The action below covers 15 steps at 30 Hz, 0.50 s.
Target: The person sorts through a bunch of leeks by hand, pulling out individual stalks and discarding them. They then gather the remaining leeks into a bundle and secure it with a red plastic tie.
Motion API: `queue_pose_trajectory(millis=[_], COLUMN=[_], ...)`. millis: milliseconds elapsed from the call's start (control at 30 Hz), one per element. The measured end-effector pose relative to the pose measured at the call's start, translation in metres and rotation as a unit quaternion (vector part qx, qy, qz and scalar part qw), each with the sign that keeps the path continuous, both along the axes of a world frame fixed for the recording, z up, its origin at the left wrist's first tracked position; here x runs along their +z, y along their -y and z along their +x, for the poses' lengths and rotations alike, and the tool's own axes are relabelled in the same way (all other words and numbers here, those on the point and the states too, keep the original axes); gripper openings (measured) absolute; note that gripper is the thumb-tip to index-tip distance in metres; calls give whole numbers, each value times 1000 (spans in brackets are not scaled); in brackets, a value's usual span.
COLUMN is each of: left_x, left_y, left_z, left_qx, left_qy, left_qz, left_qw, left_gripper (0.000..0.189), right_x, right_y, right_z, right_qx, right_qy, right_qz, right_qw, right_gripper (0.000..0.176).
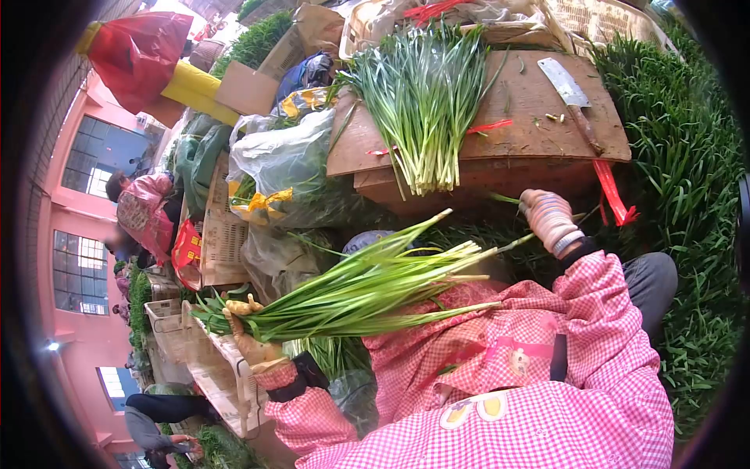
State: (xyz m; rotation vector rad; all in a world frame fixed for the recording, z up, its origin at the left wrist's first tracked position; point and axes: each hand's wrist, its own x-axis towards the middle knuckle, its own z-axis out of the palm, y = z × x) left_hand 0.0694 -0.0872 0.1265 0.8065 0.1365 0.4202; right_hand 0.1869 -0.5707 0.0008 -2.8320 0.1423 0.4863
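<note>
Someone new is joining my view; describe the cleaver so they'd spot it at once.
Find the wooden board at the top. On its right half, right of the bundle of green stalks, lies the cleaver, its brown handle at the lower end. Unlike the red strip near that handle, it has a broad metal blade.

In our left hand (250,336) we hold a loose green bunch (351,289) by its leafy end, slanting, pale stalks splayed toward our right hand (547,215), which pinches a thin green blade (506,198). A fuller bundle (430,102) lies across red strip (491,127) on the worktop (539,102), whitish ends nearest us.
</note>
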Motion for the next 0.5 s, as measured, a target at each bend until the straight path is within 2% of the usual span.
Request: queue_pose_trajectory(millis=[33, 100, 133, 167, 233, 267, 300, 333, 367, 400, 433, 467, 500], left_x=[-2, -6, -5, -7, -2, 6, 4, 2, -1, -4, -2, 0, 0], left_y=[-6, -36, -41, -44, -32, -25, -26, -28, -30, -34, -33, -32, -33], left_z=[-3, -10, -8, -8, -4, -7, -6, -3, 1, 1, 0, -2, -6], left_qx=[-3, -11, -22, -35, -59, -43, -71, -102, -132, -121, -103, -84, -63], left_qy=[-22, -65, -50, -26, 25, -26, 12, 50, 89, 86, 49, 12, -26], left_qz=[-17, -49, -77, -49, 7, 20, 32, 44, 55, 79, 52, 23, -6], left_qw=[1000, 997, 996, 998, 998, 999, 997, 993, 986, 986, 992, 996, 998], left_gripper=[21, 20, 22, 22, 22, 21, 21, 22, 22, 24, 24, 24, 25], right_x=[2, 25, 2, -20, 18, 19, 19, 28, 35, 37, 39, 19, 20], right_y=[4, 5, 10, 13, -11, -24, -38, -64, -87, -108, -126, -144, -149], right_z=[-10, -7, -6, -5, -10, -11, -15, -16, -21, -29, -38, -45, -47], right_qx=[-59, -17, 78, 105, 153, 175, 185, 57, 70, 157, 140, 152, 97], right_qy=[101, 40, 134, 122, 80, 119, 152, -39, -91, -6, -88, -16, -13], right_qz=[156, -32, -142, -225, -175, 34, 244, 486, 546, 536, 583, 620, 698], right_qw=[981, 999, 978, 961, 969, 977, 940, 871, 830, 830, 795, 770, 710], right_gripper=[19, 16, 13, 12, 19, 23, 28, 36, 42, 38, 34, 31, 27])
